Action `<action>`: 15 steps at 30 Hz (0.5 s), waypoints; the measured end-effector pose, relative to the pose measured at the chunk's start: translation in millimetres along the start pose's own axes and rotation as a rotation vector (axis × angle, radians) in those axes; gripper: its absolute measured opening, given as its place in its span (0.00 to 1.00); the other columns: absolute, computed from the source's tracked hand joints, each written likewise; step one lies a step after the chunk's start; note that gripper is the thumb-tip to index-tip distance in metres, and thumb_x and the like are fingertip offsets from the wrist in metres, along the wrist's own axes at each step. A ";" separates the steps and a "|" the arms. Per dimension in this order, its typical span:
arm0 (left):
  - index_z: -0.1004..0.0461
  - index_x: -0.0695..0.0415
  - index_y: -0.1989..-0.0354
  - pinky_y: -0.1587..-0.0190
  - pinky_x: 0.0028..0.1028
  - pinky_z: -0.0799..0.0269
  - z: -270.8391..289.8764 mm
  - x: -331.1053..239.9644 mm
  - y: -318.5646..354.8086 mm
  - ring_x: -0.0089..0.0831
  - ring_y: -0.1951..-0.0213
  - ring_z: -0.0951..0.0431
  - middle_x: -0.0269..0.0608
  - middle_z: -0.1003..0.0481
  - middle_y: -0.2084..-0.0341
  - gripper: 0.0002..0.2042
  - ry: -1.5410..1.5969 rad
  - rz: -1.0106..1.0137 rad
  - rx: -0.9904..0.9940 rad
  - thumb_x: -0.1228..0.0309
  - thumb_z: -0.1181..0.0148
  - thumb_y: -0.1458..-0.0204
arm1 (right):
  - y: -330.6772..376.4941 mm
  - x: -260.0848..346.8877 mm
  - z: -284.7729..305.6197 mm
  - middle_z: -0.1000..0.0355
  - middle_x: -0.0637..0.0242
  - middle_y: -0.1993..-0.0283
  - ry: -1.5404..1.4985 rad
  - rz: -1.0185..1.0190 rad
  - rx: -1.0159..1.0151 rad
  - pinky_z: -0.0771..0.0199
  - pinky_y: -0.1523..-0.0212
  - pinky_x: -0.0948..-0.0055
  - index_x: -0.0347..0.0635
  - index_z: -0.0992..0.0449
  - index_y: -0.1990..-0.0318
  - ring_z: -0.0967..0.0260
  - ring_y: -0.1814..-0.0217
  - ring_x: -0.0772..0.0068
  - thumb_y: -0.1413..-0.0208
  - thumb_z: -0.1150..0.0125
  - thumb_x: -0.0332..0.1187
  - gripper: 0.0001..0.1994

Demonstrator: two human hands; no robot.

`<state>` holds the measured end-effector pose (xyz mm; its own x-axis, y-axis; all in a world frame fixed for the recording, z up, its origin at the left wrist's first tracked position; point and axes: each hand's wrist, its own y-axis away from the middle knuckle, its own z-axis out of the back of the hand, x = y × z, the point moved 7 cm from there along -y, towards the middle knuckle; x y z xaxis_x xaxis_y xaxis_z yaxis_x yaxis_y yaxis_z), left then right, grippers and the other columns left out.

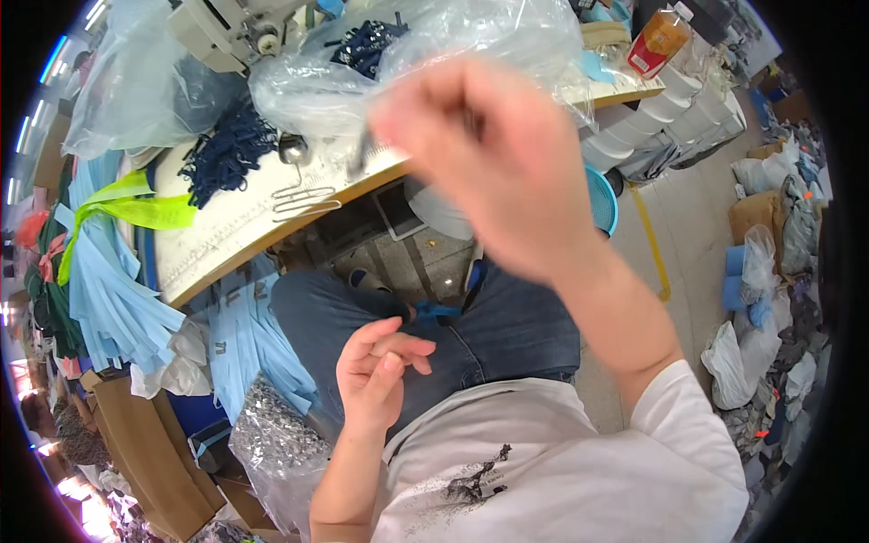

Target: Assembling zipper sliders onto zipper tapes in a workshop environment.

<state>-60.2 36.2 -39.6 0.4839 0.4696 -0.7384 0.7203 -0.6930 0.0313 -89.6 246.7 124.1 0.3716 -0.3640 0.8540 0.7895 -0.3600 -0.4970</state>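
Observation:
Over my lap, my left hand (376, 376) is raised with the fingers loosely bent and partly apart, and nothing shows in it. My right hand (507, 172) is lifted above the front edge of the white work table (213, 240) and smeared by motion. Its fingers are curled, but what they hold, if anything, cannot be made out. A small dark blurred piece (360, 156) shows beside its fingertips; whether it touches them is unclear. On the table left of that hand lie a heap of navy fabric strips (226, 154) and a bent wire rack (303, 201).
A sewing machine (213, 32) stands at the back, beside clear plastic bags (308, 95) and more navy pieces (369, 45). Light blue strips (113, 281) and a lime-green strip (136, 208) hang at the left. An orange bottle (659, 43) stands back right, above a teal basket (602, 201).

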 end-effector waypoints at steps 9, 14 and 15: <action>0.26 0.64 0.56 0.70 0.16 0.33 39.1 -118.0 -53.4 0.18 0.73 0.27 0.38 0.23 0.71 0.09 -0.987 -0.358 -0.428 0.74 0.42 0.43 | 104.1 -109.9 -21.0 0.30 0.66 0.56 -0.677 -0.778 -0.088 0.30 0.63 0.76 0.39 0.31 0.55 0.30 0.63 0.76 0.42 0.47 0.24 0.08; 0.25 0.59 0.53 0.68 0.26 0.32 67.5 -205.3 -123.7 0.29 0.73 0.29 0.40 0.24 0.70 0.15 -1.740 -0.556 -0.523 0.72 0.39 0.49 | 215.8 -136.5 -55.1 0.29 0.57 0.53 -0.821 -1.105 0.005 0.24 0.57 0.69 0.39 0.33 0.54 0.26 0.57 0.67 0.36 0.52 0.28 0.07; 0.25 0.59 0.53 0.68 0.26 0.32 73.3 -212.4 -131.7 0.29 0.73 0.29 0.40 0.24 0.70 0.15 -1.745 -0.555 -0.516 0.72 0.39 0.49 | 223.7 -134.8 -55.9 0.28 0.56 0.54 -0.804 -1.179 0.023 0.23 0.59 0.69 0.39 0.33 0.54 0.26 0.59 0.66 0.35 0.53 0.30 0.07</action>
<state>-294.3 -12.3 63.7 -0.5546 -0.6765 -0.4846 0.8130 -0.3163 -0.4889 9.6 167.2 -110.7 -0.3313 0.7144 0.6164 0.8313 -0.0881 0.5488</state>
